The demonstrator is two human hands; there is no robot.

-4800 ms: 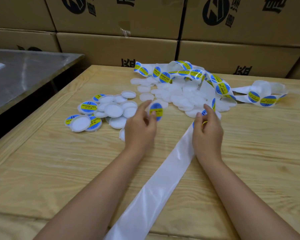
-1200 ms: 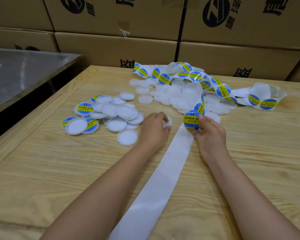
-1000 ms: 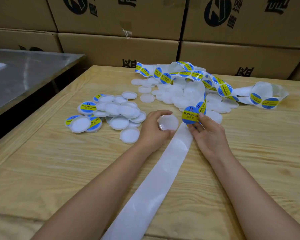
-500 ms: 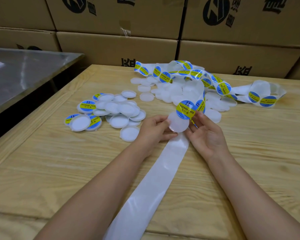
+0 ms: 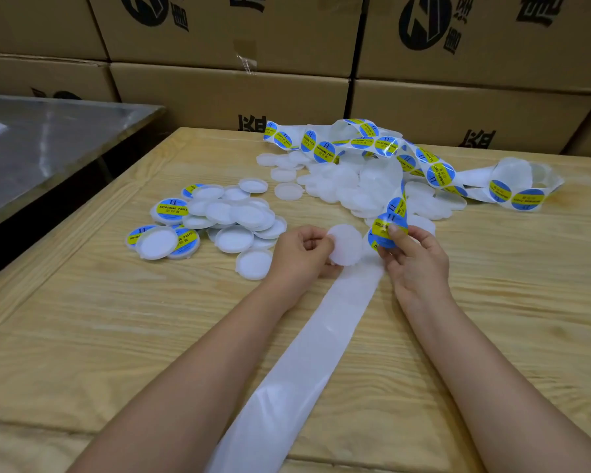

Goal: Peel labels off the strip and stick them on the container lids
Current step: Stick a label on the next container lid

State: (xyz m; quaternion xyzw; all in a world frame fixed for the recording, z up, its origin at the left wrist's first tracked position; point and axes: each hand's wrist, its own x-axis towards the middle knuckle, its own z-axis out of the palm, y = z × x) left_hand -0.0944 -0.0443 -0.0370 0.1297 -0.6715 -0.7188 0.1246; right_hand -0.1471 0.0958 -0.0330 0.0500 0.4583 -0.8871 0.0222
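Note:
My left hand [image 5: 302, 252] holds a plain white round lid [image 5: 346, 245] tilted up by its left edge, just above the table. Right beside it, my right hand [image 5: 415, 254] pinches a blue-and-yellow round label [image 5: 384, 230] at the end of the label strip [image 5: 388, 146]. I cannot tell whether the label is free of the backing. The bare white backing [image 5: 307, 363] runs from under my hands toward me. Unlabelled lids [image 5: 348, 186] lie heaped under the strip. Left of my hands is a pile of lids, some labelled [image 5: 172, 209].
The wooden table [image 5: 116, 319] has a raised border along its left side. A grey metal table [image 5: 48, 138] stands to the left across a dark gap. Stacked cardboard boxes [image 5: 226, 93] wall off the far edge.
My left hand picked a plain lid from beside the strip and raised it. My right hand brought a label on the strip's end up next to the lid.

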